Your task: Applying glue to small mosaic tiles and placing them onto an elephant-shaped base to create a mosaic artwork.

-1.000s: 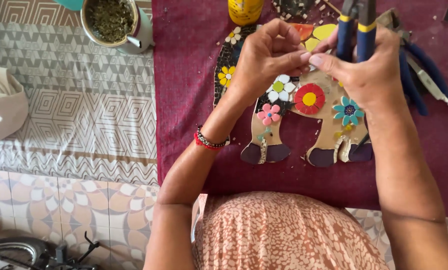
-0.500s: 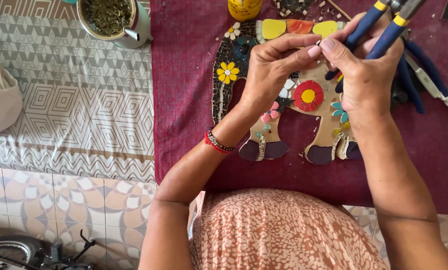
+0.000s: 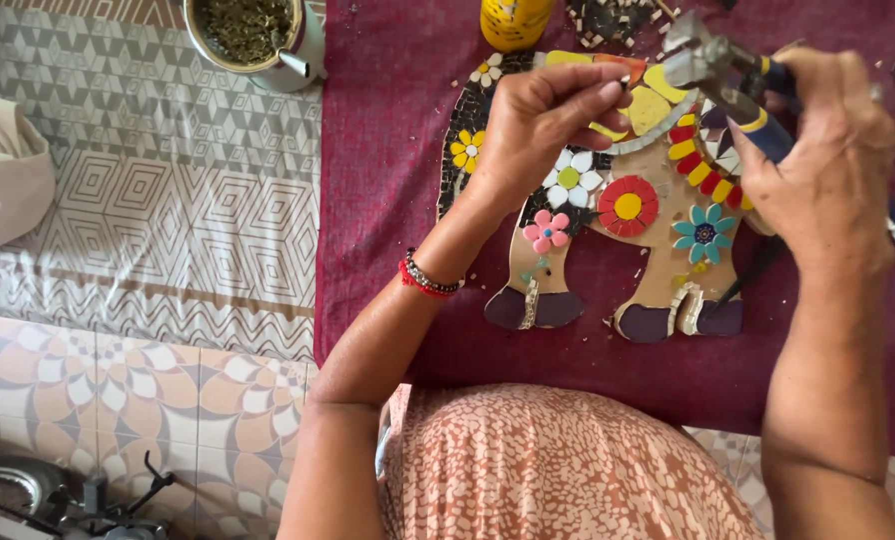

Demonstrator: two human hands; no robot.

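Maroon cloth (image 3: 388,200) lies under the elephant-shaped mosaic board (image 3: 658,250), which sits flat before you. Your right hand (image 3: 828,170) is clenched around blue-and-yellow-handled nippers (image 3: 733,85) above it. Your left hand (image 3: 543,120) pinches a tiny tile piece (image 3: 625,84) at the nipper's head.

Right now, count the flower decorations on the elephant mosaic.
6 flowers on the elephant mosaic: white top left, yellow below it, white mid-body, pink lower, red centre, teal right. The left hand and right hand may hide more.
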